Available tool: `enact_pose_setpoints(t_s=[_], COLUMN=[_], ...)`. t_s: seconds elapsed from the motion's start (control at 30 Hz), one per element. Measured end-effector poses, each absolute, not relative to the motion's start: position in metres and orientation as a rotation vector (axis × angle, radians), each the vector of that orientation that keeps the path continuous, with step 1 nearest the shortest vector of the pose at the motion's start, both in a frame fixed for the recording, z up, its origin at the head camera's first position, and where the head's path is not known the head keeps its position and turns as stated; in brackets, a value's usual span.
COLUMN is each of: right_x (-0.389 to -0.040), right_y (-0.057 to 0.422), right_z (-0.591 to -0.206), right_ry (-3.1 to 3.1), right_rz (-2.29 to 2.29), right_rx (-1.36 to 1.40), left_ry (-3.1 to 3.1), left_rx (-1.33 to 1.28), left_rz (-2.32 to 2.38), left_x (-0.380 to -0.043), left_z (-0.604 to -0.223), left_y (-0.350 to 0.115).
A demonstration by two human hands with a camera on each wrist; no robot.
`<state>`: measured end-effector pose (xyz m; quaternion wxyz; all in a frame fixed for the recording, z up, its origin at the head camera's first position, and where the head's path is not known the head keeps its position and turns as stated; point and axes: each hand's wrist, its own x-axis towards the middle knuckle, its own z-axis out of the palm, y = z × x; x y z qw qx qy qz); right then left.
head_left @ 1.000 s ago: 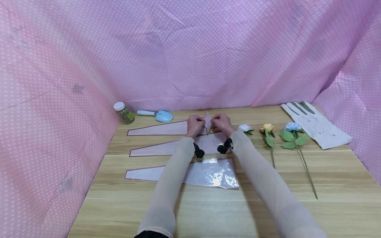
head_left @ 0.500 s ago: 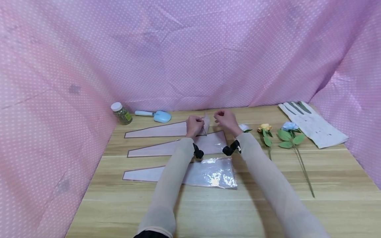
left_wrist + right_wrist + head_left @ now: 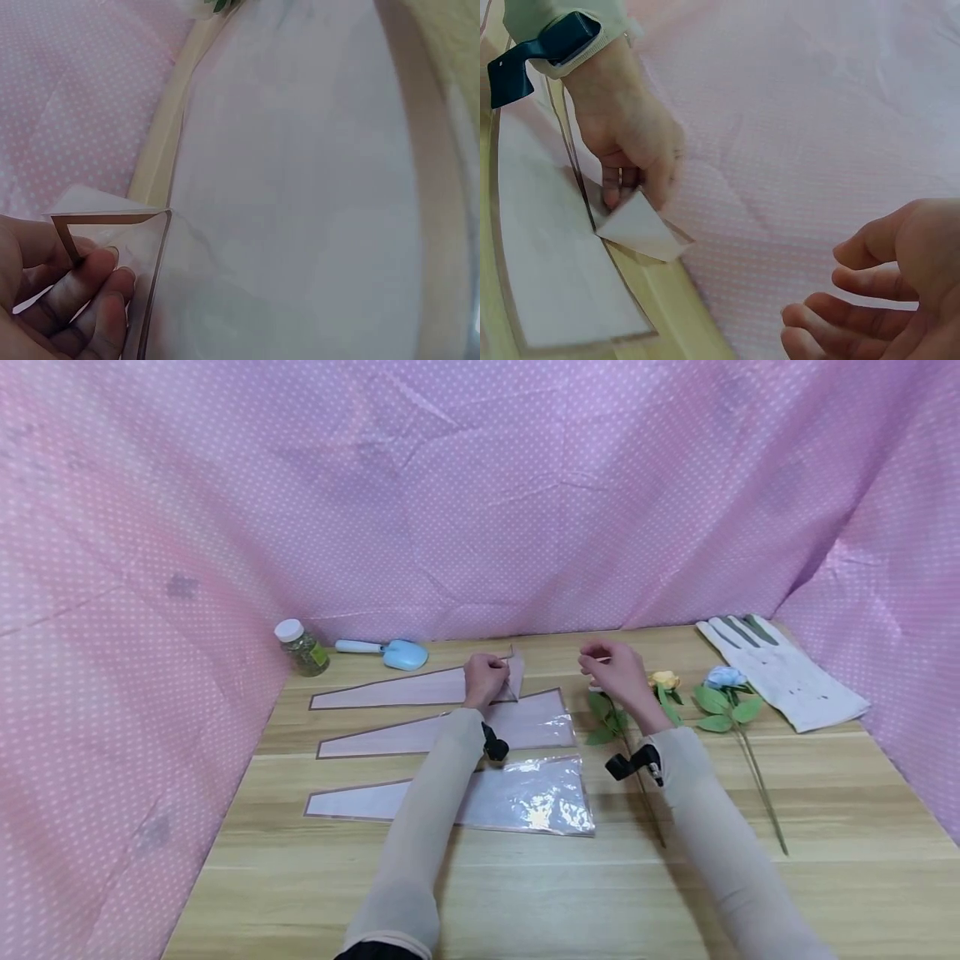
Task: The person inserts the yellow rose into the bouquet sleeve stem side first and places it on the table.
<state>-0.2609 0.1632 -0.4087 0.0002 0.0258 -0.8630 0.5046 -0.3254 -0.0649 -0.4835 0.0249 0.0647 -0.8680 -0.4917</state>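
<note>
Pink dotted cloth (image 3: 450, 485) backed our wooden bench (image 3: 480, 902). Far sleeve (image 3: 420, 690) lay beyond the middle sleeve (image 3: 525, 722), its wide end toward the flowers. We had our hands apart: the left hand (image 3: 486, 678) pinched a folded-up edge at that end; the right hand (image 3: 617, 672), fingers loosely bent, held nothing visible above the leafy stem (image 3: 617, 720). We judged the step as opening the sleeve; the next move likely called for grasping that stem without releasing the edge.
</note>
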Motion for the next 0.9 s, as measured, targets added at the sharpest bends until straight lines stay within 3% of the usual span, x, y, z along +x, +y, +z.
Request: enact_pose_setpoints(t_s=[0.9], right_x=[-0.192], right_y=[0.224], right_z=[-0.434], right_ry=[-2.866], right_rz=[1.375], right_rx=[0.158], left_ry=[-2.637], left_rx=[0.185], left_rz=[-1.638], left_x=[-0.328], left_z=[-0.489], left_y=[-0.069])
